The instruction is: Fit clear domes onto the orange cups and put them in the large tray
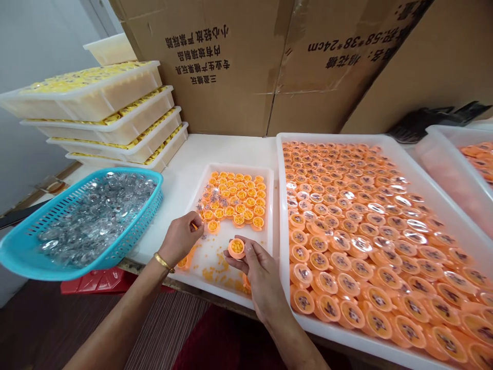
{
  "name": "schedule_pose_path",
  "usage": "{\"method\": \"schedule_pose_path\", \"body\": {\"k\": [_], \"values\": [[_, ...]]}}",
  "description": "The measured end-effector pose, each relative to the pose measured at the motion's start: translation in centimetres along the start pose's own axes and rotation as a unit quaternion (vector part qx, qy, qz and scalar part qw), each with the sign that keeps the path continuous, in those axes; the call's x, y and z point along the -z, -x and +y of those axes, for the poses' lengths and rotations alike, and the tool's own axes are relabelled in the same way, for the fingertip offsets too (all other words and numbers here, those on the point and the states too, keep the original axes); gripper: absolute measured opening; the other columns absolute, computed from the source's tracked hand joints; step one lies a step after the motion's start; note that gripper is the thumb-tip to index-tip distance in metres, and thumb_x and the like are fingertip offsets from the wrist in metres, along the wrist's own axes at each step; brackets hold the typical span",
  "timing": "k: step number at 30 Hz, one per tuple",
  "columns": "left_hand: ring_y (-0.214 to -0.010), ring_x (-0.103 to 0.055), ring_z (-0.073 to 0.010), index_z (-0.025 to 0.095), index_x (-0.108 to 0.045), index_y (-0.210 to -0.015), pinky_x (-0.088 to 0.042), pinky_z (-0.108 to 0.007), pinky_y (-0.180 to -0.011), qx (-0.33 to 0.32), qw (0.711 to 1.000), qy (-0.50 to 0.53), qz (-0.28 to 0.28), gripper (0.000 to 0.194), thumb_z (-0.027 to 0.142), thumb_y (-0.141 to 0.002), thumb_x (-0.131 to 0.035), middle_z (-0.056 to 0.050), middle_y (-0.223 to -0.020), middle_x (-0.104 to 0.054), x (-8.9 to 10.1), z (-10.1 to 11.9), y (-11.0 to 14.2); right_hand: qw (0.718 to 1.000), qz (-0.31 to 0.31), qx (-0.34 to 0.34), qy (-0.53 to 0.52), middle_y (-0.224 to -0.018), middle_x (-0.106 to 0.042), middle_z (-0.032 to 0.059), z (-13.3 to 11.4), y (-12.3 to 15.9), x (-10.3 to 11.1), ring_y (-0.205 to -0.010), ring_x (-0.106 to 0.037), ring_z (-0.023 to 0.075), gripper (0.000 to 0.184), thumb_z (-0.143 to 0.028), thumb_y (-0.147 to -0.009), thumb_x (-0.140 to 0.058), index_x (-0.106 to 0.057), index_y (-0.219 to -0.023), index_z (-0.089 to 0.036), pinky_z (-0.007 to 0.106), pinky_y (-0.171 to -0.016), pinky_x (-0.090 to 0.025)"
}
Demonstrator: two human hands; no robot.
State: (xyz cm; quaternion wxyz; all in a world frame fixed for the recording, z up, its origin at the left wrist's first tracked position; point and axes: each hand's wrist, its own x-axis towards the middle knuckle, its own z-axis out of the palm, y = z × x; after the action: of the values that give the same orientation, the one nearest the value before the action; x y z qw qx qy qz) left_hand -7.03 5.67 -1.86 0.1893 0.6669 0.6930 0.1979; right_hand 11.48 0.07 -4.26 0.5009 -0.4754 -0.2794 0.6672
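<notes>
My right hand (pixel 260 270) holds a small orange cup (pixel 236 248) upright between thumb and fingers, with yellow pellets inside it. Above the left side of the small white tray (pixel 270 205), my left hand (pixel 183 236) is closed in a pinch; what its fingertips hold, if anything, is hidden. Under both hands, that tray carries rows of open orange cups (pixel 249 202) filled with yellow pellets. Clear lids with printed pictures (pixel 213 196) lie over some cups at the left. Loose yellow pellets (pixel 219 272) are scattered near the tray's front edge.
To the right stands a large white tray (pixel 282 205) of lidded orange cups. A blue basket (pixel 156 205) of clear plastic pieces overhangs the table's left front. Stacked white trays (pixel 131 133) with yellow packs rise behind it. Cardboard boxes (pixel 231 103) line the back.
</notes>
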Motion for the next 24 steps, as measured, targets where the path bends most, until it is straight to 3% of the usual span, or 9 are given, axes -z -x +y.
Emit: {"method": "schedule_pose_path", "body": {"k": [2,3,6,8,10,12,15,18,24], "values": [[-0.051,-0.053,-0.0104,0.018,-0.057,-0.081,-0.040,-0.021,-0.048,0.050,0.986,0.159,-0.014,0.010,0.026,-0.078,-0.055,0.004,-0.057,-0.055,-0.2,0.7,1.2,1.000,-0.005,0.001,0.006,-0.097,-0.068,0.0058,0.1,0.0,0.0,-0.085,-0.069,0.0210,0.040,-0.051,-0.084,-0.055,-0.064,-0.104,-0.018,0.033,-0.078,-0.055],[-0.053,-0.055,-0.0101,0.017,-0.058,-0.090,-0.042,-0.021,-0.049,0.085,0.957,0.275,-0.029,0.018,0.028,-0.077,-0.057,0.003,-0.061,-0.058,-0.5,1.2,1.9,1.000,-0.008,0.002,0.008,-0.097,-0.068,0.0060,0.1,0.0,0.1,-0.084,-0.070,0.0206,0.040,-0.051,-0.085,-0.054,-0.064,-0.105,-0.018,0.033,-0.078,-0.055],[-0.066,-0.063,-0.0113,0.015,-0.059,-0.108,-0.049,-0.021,-0.059,0.184,0.797,0.569,-0.078,0.042,0.027,-0.070,-0.069,0.000,-0.074,-0.064,-1.7,3.3,3.7,1.000,-0.012,0.016,0.006,-0.102,-0.068,0.0061,0.2,0.0,0.1,-0.081,-0.069,0.0192,0.039,-0.050,-0.086,-0.053,-0.063,-0.107,-0.019,0.034,-0.077,-0.055],[-0.068,-0.065,-0.0125,0.014,-0.063,-0.105,-0.051,-0.022,-0.062,0.208,0.755,0.617,-0.081,0.041,0.026,-0.067,-0.073,-0.001,-0.076,-0.065,-2.6,4.3,4.4,0.999,-0.015,0.032,-0.001,-0.104,-0.067,0.0056,0.3,0.0,0.0,-0.082,-0.068,0.0190,0.037,-0.048,-0.086,-0.053,-0.063,-0.107,-0.020,0.035,-0.077,-0.056],[-0.062,-0.064,-0.0116,0.012,-0.066,-0.099,-0.048,-0.019,-0.053,0.211,0.772,0.596,-0.059,0.037,0.027,-0.067,-0.074,-0.002,-0.072,-0.066,-3.1,4.9,4.6,0.999,-0.014,0.039,-0.005,-0.100,-0.068,0.0047,0.3,-0.1,0.0,-0.082,-0.068,0.0192,0.035,-0.047,-0.085,-0.055,-0.063,-0.106,-0.020,0.036,-0.078,-0.055],[-0.054,-0.058,-0.0080,0.011,-0.068,-0.096,-0.038,-0.016,-0.043,0.205,0.813,0.544,-0.030,0.034,0.029,-0.068,-0.074,-0.001,-0.066,-0.065,-3.3,4.9,4.6,0.999,-0.011,0.039,-0.001,-0.095,-0.069,0.0041,0.4,-0.2,0.1,-0.081,-0.068,0.0192,0.035,-0.046,-0.085,-0.056,-0.063,-0.106,-0.020,0.037,-0.080,-0.055],[-0.051,-0.051,-0.0035,0.012,-0.070,-0.089,-0.034,-0.013,-0.043,0.194,0.840,0.506,-0.006,0.026,0.026,-0.067,-0.074,0.001,-0.062,-0.063,-3.5,4.7,4.5,0.999,-0.010,0.042,0.004,-0.095,-0.069,0.0045,0.6,-0.4,0.3,-0.080,-0.068,0.0189,0.035,-0.045,-0.085,-0.056,-0.063,-0.108,-0.020,0.038,-0.082,-0.054],[-0.051,-0.051,-0.0045,0.012,-0.067,-0.079,-0.038,-0.014,-0.046,0.180,0.828,0.531,-0.024,0.021,0.026,-0.066,-0.076,0.002,-0.059,-0.062,-3.6,4.8,4.6,0.999,-0.006,0.053,0.001,-0.098,-0.068,0.0052,0.6,-0.4,0.4,-0.080,-0.068,0.0185,0.034,-0.044,-0.085,-0.055,-0.063,-0.109,-0.020,0.039,-0.081,-0.055],[-0.060,-0.065,-0.0129,0.010,-0.066,-0.092,-0.052,-0.022,-0.055,0.218,0.785,0.571,-0.103,0.033,0.027,-0.066,-0.077,-0.004,-0.073,-0.069,-2.9,4.7,5.3,0.998,0.009,0.066,-0.020,-0.102,-0.067,0.0056,0.7,-0.4,0.3,-0.084,-0.067,0.0191,0.032,-0.043,-0.085,-0.057,-0.064,-0.107,-0.021,0.039,-0.081,-0.056]]}}
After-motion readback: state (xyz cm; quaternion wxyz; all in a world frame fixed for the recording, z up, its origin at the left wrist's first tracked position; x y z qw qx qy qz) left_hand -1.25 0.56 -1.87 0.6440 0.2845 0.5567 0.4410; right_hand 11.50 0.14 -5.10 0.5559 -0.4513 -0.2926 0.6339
